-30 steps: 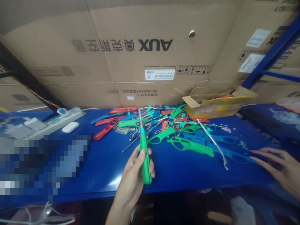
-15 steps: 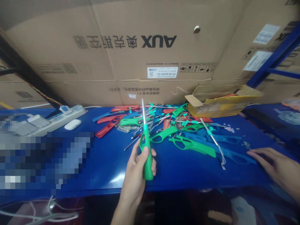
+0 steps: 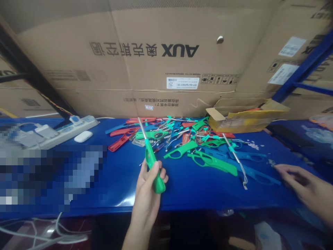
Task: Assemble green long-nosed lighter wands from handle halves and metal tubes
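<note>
Bare table (image 3: 203, 192) is reaching its edge between left hand (image 3: 148, 184), gripping lighter (image 3: 152, 158), and right hand (image 3: 307, 185), grasp unclear; lighter is now leaning farther left.

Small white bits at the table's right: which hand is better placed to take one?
Probably the right hand: its fingertips are beside these bits, while the left hand holds the green lighter.

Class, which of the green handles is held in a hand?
The green handle with its metal tube pointing away, gripped in the left hand; the other green handles lie on the cluttered tabletop.
</note>
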A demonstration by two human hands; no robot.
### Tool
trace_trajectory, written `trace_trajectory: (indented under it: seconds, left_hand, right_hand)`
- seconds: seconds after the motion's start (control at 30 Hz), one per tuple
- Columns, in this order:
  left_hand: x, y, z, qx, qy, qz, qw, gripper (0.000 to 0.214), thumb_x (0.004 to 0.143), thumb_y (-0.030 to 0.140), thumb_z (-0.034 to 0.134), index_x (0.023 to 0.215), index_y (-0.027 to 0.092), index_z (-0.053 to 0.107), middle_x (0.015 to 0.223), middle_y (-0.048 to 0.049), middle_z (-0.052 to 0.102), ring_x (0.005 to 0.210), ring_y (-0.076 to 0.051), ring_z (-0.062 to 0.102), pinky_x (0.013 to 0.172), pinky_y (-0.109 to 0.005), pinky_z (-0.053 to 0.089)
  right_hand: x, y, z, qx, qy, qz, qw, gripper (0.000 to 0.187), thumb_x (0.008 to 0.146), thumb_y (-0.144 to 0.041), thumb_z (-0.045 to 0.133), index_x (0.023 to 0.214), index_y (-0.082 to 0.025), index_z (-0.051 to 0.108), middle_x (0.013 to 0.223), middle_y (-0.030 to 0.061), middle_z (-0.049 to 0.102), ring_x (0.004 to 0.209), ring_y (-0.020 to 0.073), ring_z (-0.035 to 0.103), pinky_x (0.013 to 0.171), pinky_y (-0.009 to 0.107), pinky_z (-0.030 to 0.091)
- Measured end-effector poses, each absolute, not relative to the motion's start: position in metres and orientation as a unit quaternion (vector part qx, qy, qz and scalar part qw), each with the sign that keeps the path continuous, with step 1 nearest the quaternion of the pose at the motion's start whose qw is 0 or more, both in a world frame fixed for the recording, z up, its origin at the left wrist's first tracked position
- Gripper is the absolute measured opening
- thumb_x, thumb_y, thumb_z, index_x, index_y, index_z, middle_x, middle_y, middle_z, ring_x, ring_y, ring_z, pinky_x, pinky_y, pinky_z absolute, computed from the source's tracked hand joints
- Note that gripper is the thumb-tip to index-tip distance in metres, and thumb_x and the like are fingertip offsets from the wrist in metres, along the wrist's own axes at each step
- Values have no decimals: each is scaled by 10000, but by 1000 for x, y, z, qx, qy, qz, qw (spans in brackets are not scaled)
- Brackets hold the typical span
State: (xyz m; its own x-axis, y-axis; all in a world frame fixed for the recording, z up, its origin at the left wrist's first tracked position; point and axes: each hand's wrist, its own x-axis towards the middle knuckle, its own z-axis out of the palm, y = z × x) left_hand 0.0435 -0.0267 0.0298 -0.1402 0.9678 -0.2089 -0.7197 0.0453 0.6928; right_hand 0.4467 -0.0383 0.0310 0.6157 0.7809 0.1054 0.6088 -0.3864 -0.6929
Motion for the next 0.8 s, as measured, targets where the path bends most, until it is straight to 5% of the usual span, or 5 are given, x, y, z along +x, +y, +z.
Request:
trace_trajectory:
  seconds: [0.1, 0.23, 0.47, 0.6, 0.8]
  left_hand:
    - [43, -28, 32, 180, 357, 654, 642, 369, 760, 269, 872, 948, 187, 566, 800, 43, 515, 557, -46, 447, 419, -142, 367]
    - [46, -26, 35, 185, 363, 640, 651, 322, 828, 376, 800, 942, 188, 565, 730, 57, 460, 524, -59, 425, 381, -153, 343]
    - [46, -25, 35, 188, 315, 632, 683, 477, 868, 349, 750, 1270, 198, 542, 697, 81, 356, 473, -53, 292, 393, -175, 309]
    - [45, -32, 34, 206, 328, 623, 679, 546, 857, 267, 752, 1342, 202, 510, 722, 71, 375, 493, -57, 320, 423, -189, 336]
    - [42, -33, 25, 156, 343, 616, 692, 463, 839, 202, 720, 1274, 197, 560, 772, 53, 451, 477, -32, 332, 405, -163, 233]
  right_hand:
    - [419, -47, 28, -789, -370, 85, 483, 67, 772, -251, 728, 835, -229, 719, 689, 21, 674, 532, 145, 558, 522, 282, 421]
    - [373, -44, 20, -722, -341, 20, 601, 275, 753, -425, 765, 873, -206, 648, 838, 77, 705, 591, 150, 595, 560, 289, 498]
    - [295, -31, 21, -628, -468, 75, 617, 319, 858, -385, 732, 1105, -183, 728, 839, 48, 705, 607, 148, 598, 573, 308, 509]
    - [233, -36, 25, -543, -548, 148, 619, 132, 941, -282, 654, 973, -230, 770, 870, 26, 719, 583, 123, 609, 588, 301, 525]
    - [161, -45, 18, -446, -596, 339, 576, 156, 946, -220, 631, 907, -262, 776, 942, 22, 754, 716, 142, 702, 576, 242, 568]
